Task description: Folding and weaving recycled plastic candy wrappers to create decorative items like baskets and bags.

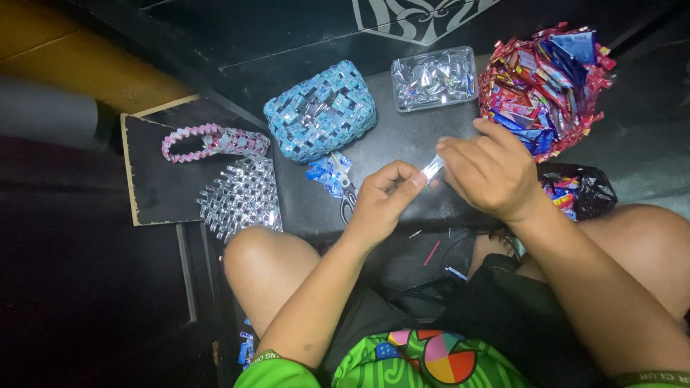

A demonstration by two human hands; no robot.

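Small shiny silver wrapper strip (433, 169), pinched between both hands.

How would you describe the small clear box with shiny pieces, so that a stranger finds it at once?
Start at the dark board in front of the person's knees and look to its far edge. There the clear plastic box sits between the blue woven bag and the red wrapper pile. It alone is transparent and rectangular, filled with silvery folded pieces.

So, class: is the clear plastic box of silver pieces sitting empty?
No, the clear plastic box holds a heap of shiny silver folded pieces.
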